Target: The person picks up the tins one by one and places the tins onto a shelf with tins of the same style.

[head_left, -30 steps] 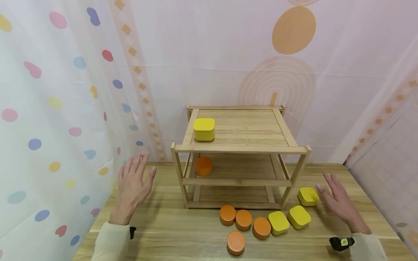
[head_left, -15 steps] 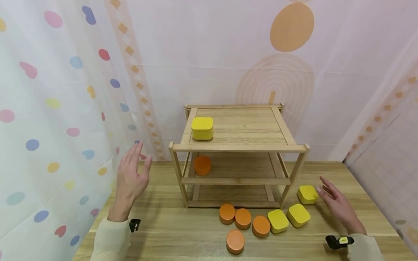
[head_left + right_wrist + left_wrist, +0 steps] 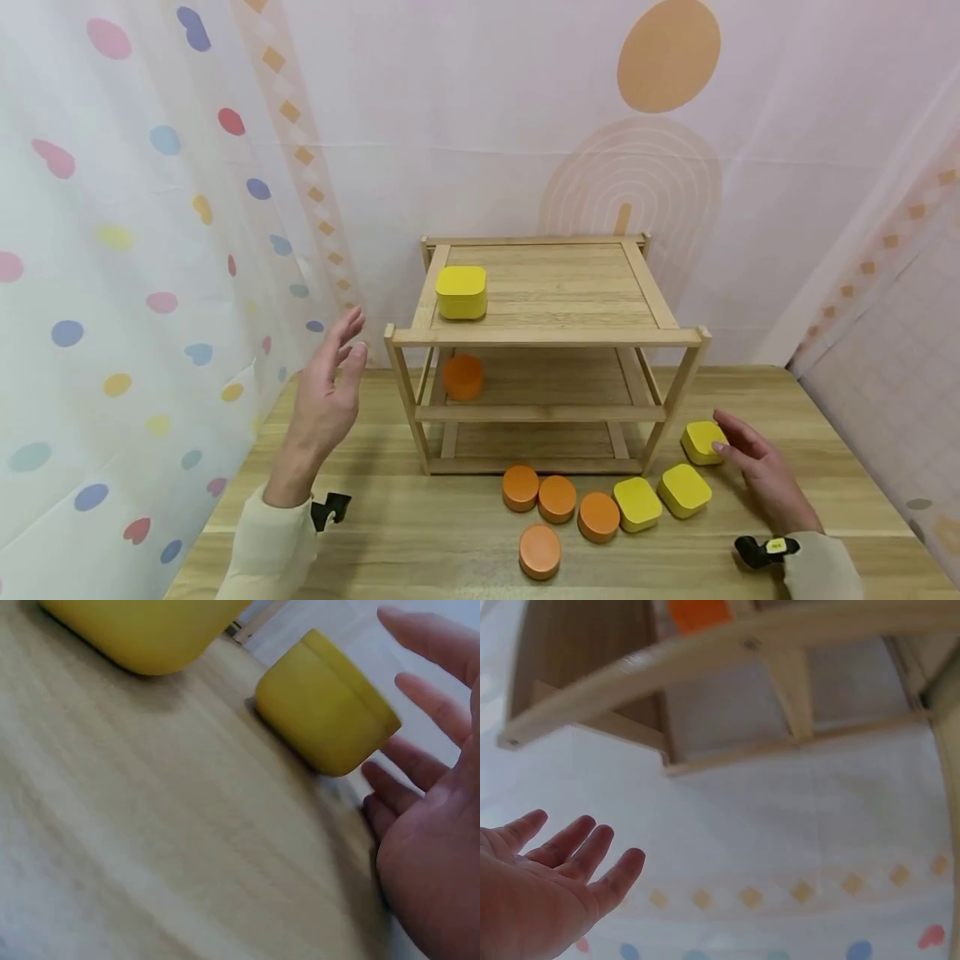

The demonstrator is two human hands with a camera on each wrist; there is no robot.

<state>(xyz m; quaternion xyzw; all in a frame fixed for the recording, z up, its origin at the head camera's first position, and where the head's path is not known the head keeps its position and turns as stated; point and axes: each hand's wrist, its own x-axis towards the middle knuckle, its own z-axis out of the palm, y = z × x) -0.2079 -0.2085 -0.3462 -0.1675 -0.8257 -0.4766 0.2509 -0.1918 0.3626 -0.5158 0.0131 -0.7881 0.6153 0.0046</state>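
Observation:
My right hand (image 3: 767,473), fingers parted and relaxed, is right beside the rearmost yellow square box (image 3: 702,442) on the table. In the right wrist view that yellow box (image 3: 322,709) sits in front of the fingers (image 3: 439,712), none of them curled round it. My left hand (image 3: 327,398) hovers left of the wooden shelf rack (image 3: 547,337) and holds nothing. The left wrist view has its fingers (image 3: 615,877) spread below the rack's frame. On the rack's top stands another yellow box (image 3: 461,293); an orange round box (image 3: 463,377) is on the middle shelf.
In front of the rack, several orange round boxes (image 3: 557,498) lie on the wooden table (image 3: 420,542). Two more yellow boxes (image 3: 684,490) sit to their right. A patterned curtain (image 3: 480,100) hangs behind and at the left.
My right hand has moved left, up to the rearmost yellow box. The left hand has turned and shifted a little toward the rack. The boxes stay where they were.

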